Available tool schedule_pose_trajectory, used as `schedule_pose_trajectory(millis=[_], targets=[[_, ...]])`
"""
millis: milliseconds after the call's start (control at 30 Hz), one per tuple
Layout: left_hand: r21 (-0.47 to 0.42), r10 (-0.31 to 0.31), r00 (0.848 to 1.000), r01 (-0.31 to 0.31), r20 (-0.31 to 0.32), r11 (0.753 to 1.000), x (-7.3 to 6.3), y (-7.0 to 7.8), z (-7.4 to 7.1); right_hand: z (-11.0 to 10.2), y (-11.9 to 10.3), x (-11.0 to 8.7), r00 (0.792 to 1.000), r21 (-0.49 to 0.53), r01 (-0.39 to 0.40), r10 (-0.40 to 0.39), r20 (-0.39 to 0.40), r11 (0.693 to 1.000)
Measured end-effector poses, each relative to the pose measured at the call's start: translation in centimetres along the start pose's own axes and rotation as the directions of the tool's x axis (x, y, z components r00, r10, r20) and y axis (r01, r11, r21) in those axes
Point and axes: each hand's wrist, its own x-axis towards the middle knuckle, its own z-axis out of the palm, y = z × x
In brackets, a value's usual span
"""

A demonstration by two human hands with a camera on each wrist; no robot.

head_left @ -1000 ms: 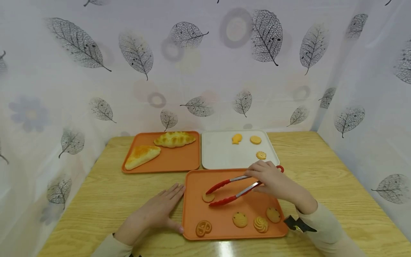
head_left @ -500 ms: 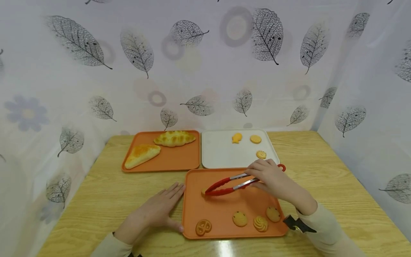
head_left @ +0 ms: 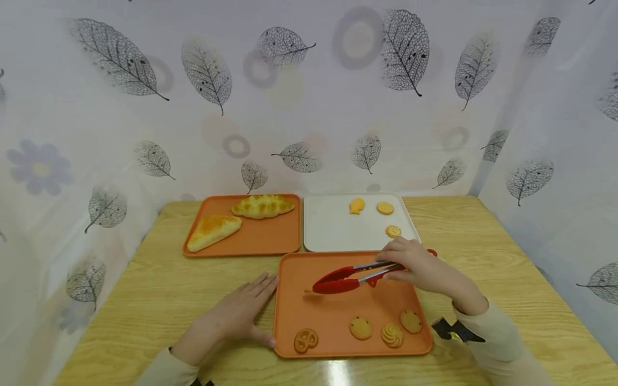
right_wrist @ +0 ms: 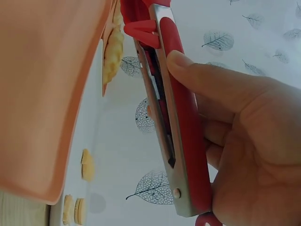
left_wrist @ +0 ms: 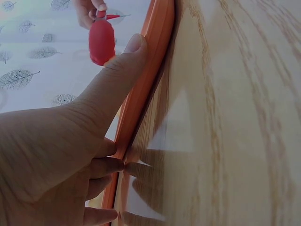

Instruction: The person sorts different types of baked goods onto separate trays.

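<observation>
My right hand [head_left: 425,268] grips red-and-silver tongs [head_left: 338,280] above the near orange tray [head_left: 328,321]. Between the tong tips a cookie [head_left: 308,291] is pinched; only a thin edge of it shows, with a shadow on the tray below. The right wrist view has the thumb pressing the red handle [right_wrist: 186,122] of the nearly closed tongs. My left hand [head_left: 232,313] lies with straight fingers against that tray's left rim; in the left wrist view its thumb [left_wrist: 127,56] touches the orange edge.
On the near tray lie a pretzel cookie [head_left: 306,340], a swirl cookie [head_left: 392,335] and two round cookies with dark specks [head_left: 360,328]. Behind stand a white tray [head_left: 333,230] with three small crackers and another orange tray [head_left: 260,241] with two breads [head_left: 214,231].
The tongs have closed on the cookie at the tray's upper left and lifted it slightly. My right hand has shifted a little to the right. The left hand stays in place.
</observation>
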Motion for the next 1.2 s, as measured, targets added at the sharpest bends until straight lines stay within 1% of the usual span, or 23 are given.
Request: schedule_pose_trajectory(millis=[100, 167, 333, 467, 800, 933, 1000, 1200], targets=[[0.002, 0.002, 1.0, -0.002, -0.002, 1.0, 0.0, 0.0, 0.0, 0.1, 0.2, 0.0, 1.0, 0.035, -0.009, 0.008, 0.028, 0.999], [0.004, 0.0, 1.0, 0.0, -0.001, 1.0, 0.1, 0.0, 0.0, 0.1, 0.3, 0.0, 0.998, 0.04, -0.038, 0.036, 0.046, 0.998], [0.004, -0.004, 1.0, 0.004, 0.004, 1.0, 0.1, 0.0, 0.0, 0.1, 0.5, 0.0, 0.989, -0.004, -0.126, 0.126, 0.075, 0.992], [0.003, -0.005, 1.0, 0.005, 0.005, 1.0, 0.1, 0.0, -0.1, 0.2, 0.6, -0.1, 0.985, -0.05, -0.153, 0.156, 0.075, 0.987], [0.01, 0.0, 1.0, 0.0, 0.008, 1.0, 0.0, 0.1, -0.1, 1.1, -0.1, 0.1, 0.98, -0.095, -0.149, 0.16, 0.12, 0.984], [0.018, 0.006, 1.0, -0.006, 0.002, 1.0, 0.0, 0.0, 0.0, 1.5, -0.4, 0.3, 0.975, -0.093, -0.16, 0.172, 0.138, 0.983], [0.021, 0.006, 1.0, -0.006, -0.001, 1.0, 0.0, 0.0, 0.1, 1.7, -0.6, 0.3, 0.975, -0.093, -0.165, 0.176, 0.137, 0.982], [0.016, 0.003, 1.0, -0.003, 0.002, 1.0, 0.0, 0.0, 0.1, 1.6, -0.7, 0.2, 0.982, -0.12, -0.152, 0.164, 0.092, 0.981]])
